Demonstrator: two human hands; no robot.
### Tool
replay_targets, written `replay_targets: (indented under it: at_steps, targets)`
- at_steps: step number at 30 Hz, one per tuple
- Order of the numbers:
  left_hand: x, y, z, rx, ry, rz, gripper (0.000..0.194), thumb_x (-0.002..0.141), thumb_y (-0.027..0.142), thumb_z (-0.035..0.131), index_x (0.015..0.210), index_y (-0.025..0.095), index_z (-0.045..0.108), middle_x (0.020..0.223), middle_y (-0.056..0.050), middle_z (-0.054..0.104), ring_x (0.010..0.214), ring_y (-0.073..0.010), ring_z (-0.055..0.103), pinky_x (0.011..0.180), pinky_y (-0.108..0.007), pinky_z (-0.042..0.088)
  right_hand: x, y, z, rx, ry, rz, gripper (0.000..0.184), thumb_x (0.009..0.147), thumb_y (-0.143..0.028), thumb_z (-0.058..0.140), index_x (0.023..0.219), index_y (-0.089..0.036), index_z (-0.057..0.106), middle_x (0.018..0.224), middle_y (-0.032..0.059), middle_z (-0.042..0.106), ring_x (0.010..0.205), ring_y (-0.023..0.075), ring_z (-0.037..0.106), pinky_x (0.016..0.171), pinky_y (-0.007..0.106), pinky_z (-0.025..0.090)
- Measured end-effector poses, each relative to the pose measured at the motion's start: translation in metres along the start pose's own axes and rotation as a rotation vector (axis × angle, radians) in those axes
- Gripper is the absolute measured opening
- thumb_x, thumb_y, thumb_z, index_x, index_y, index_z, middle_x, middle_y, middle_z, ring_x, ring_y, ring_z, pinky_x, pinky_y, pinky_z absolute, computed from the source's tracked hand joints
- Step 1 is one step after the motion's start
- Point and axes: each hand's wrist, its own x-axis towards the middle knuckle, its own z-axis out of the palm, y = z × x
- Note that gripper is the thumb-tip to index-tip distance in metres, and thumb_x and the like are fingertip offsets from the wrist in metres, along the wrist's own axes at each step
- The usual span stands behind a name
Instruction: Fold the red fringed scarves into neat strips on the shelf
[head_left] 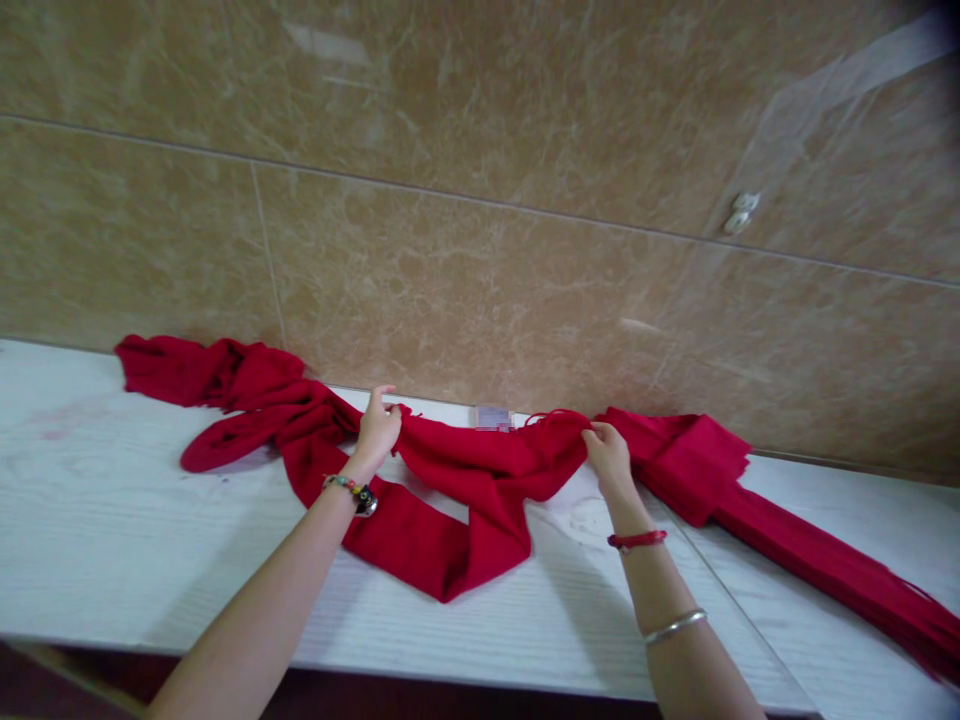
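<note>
Head view: left hand and right hand pinch a red scarf near the back edge of the counter.
Straightening it seems the step in hand; the next move likely calls for an even outward pull.

One left hand, one right hand, one red wristband and one silver bangle are seen; the number of red cloths cannot be told.
</note>
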Motion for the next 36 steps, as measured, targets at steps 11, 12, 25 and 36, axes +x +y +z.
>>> replay_targets:
  at_steps: [11, 12, 25, 36]
  targets:
    - [-0.068, 0.048, 0.029, -0.064, -0.618, 0.401, 0.029, 0.076, 0.02, 0.052, 0.106, 0.019, 0.053, 0.085, 0.0, 0.062, 0.08, -0.0124, 0.06, 0.077, -0.023, 0.047, -0.075, -0.066, 0.025, -0.055, -0.841, -0.747, 0.029, 0.076, -0.021, 0.051, 0.104, -0.018, 0.056, 0.109, 0.0089, 0.057, 0.102, 0.0183, 0.052, 0.088, 0.033, 0.04]
    - [-0.072, 0.05, 0.03, -0.044, -0.619, 0.421, 0.029, 0.076, 0.02, 0.053, 0.106, 0.02, 0.054, 0.085, -0.001, 0.062, 0.081, -0.0129, 0.06, 0.077, -0.024, 0.047, -0.079, -0.069, 0.025, -0.033, -0.882, -0.742, 0.025, 0.075, -0.019, 0.051, 0.099, -0.018, 0.058, 0.105, 0.008, 0.059, 0.098, 0.0176, 0.053, 0.086, 0.031, 0.041]
    - [-0.071, 0.034, 0.039, 0.253, -0.554, 0.531, 0.019, 0.08, 0.019, 0.049, 0.098, 0.019, 0.056, 0.097, -0.005, 0.062, 0.09, -0.0167, 0.058, 0.084, -0.028, 0.044, -0.066, -0.063, 0.024, -0.024, -0.467, -0.334, 0.015, 0.073, -0.032, 0.045, 0.07, -0.02, 0.054, 0.069, 0.0033, 0.063, 0.068, 0.0181, 0.057, 0.067, 0.03, 0.044]
    - [-0.077, 0.033, 0.041, 0.435, -0.499, 0.624, 0.022, 0.079, 0.009, 0.042, 0.094, 0.017, 0.055, 0.096, -0.006, 0.059, 0.088, -0.0168, 0.056, 0.082, -0.028, 0.044, -0.054, -0.06, 0.017, 0.026, -0.43, -0.306, 0.019, 0.069, -0.034, 0.049, 0.072, -0.019, 0.06, 0.069, 0.0045, 0.066, 0.065, 0.0179, 0.059, 0.063, 0.03, 0.045]
